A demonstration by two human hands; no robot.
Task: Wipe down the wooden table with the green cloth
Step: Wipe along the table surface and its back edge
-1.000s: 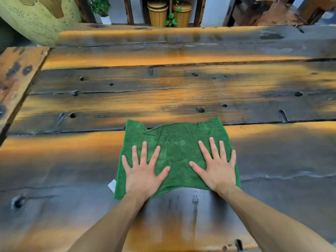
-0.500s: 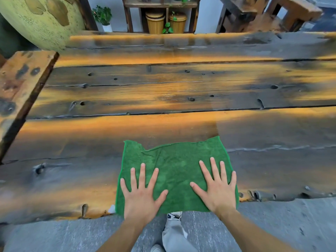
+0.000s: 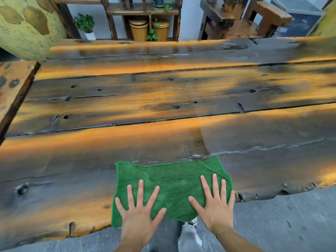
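A: Grip check. We have the left hand [image 3: 140, 214] and right hand [image 3: 215, 204] flat, fingers spread, pressing the cloth [image 3: 172, 186]; nothing clenched.

B: Why flat?

A: Likely to spread pressure. Under our palms the cloth overhangs the table [image 3: 127, 142] near edge; bare planks lie beyond the fingertips.

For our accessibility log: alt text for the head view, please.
Both hands, left hand and right hand, press flat with spread fingers on a green cloth at the near edge of a wooden table.
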